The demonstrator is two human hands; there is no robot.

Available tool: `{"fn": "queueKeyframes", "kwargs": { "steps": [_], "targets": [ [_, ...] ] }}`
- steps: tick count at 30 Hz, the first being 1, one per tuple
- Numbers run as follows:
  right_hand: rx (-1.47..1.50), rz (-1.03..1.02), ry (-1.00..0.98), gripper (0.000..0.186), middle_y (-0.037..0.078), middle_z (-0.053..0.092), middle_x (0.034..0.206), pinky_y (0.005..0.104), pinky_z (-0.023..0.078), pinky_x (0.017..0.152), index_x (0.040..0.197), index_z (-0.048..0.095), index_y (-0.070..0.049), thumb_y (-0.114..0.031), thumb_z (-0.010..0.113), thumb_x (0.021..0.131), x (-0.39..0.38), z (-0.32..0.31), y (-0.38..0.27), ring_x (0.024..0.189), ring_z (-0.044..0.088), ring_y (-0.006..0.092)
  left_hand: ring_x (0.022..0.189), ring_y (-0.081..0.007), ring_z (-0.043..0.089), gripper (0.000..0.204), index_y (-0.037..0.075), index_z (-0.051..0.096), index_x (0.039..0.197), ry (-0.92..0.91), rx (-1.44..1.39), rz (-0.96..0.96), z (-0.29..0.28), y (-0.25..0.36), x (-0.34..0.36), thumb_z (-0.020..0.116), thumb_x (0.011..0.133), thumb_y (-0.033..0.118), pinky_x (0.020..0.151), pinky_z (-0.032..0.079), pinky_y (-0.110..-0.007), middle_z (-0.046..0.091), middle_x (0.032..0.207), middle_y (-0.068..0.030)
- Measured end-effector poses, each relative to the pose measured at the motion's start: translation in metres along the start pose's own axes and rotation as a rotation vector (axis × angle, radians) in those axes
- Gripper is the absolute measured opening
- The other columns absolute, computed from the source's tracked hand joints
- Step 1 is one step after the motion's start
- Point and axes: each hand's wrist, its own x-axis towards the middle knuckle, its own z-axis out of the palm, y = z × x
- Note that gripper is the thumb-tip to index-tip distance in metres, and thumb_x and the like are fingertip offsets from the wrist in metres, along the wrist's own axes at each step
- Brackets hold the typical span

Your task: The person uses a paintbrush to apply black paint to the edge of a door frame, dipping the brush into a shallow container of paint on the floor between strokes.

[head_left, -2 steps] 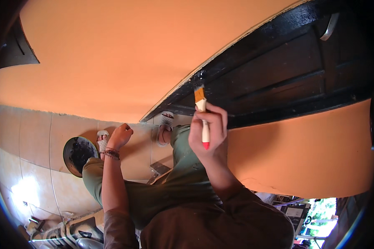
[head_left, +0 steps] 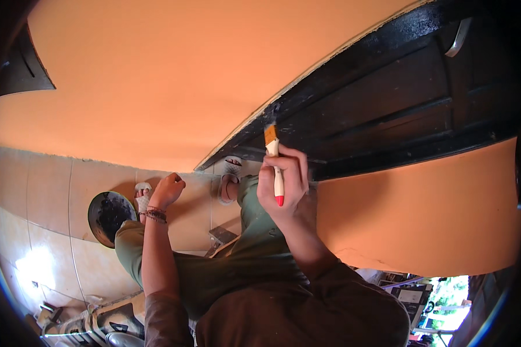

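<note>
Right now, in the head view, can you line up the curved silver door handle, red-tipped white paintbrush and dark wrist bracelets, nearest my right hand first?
1. Red-tipped white paintbrush: held in your right hand.
2. Dark wrist bracelets: leftward, slightly lower.
3. Curved silver door handle: farthest, upper right.

We grip a paintbrush [head_left: 272, 147] in our right hand [head_left: 285, 178] | bristles [head_left: 271, 135] at black door frame [head_left: 307, 95] | our left hand [head_left: 168, 189] loosely curled | bowl [head_left: 120, 199] on tiled floor [head_left: 46, 185]

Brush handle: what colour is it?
The handle is cream with a red end; the head view shows it best.
</note>
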Motion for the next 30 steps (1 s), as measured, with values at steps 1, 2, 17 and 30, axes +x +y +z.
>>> {"fn": "queueKeyframes", "kwargs": {
  "steps": [1,2,17,30],
  "targets": [
    [0.003,-0.002,0.000,0.016,0.017,0.060,0.091,0.0324,0.052,0.068,0.083,0.058,0.001,0.010,0.060,0.071,-0.002,0.000,0.000,0.077,0.061,0.0262,0.097,-0.0358,0.060,0.030,0.002,0.063,0.094,-0.001,-0.008,-0.004,0.001,-0.002,0.001,0.054,0.078,0.026,0.084,0.046,-0.040,0.065,0.097,-0.0209],
    [0.055,0.073,0.003,0.016,0.017,0.059,0.092,0.0321,0.052,0.069,0.083,0.058,0.001,0.010,0.060,0.070,-0.005,0.000,0.001,0.078,0.061,0.0262,0.097,-0.0359,0.060,0.030,0.002,0.063,0.094,-0.002,-0.016,-0.008,0.001,-0.003,0.001,0.054,0.078,0.026,0.084,0.046,-0.040,0.065,0.096,-0.0210],
    [0.084,0.098,0.096,0.013,0.019,0.059,0.091,0.0319,0.051,0.069,0.083,0.058,0.000,0.007,0.059,0.072,-0.002,-0.006,0.001,0.079,0.060,0.0276,0.098,-0.0357,0.059,0.030,0.002,0.063,0.095,0.009,-0.005,0.012,-0.001,0.002,-0.002,0.054,0.078,0.025,0.085,0.046,-0.040,0.065,0.097,-0.0204],
    [0.130,0.132,-0.073,0.015,0.018,0.059,0.094,0.0316,0.052,0.071,0.087,0.057,0.000,0.008,0.058,0.074,-0.001,-0.008,0.001,0.079,0.061,0.0268,0.095,-0.0359,0.060,0.028,0.002,0.063,0.092,0.003,-0.019,0.007,0.001,0.000,0.000,0.054,0.077,0.025,0.084,0.046,-0.040,0.065,0.094,-0.0207]
  ]
}}
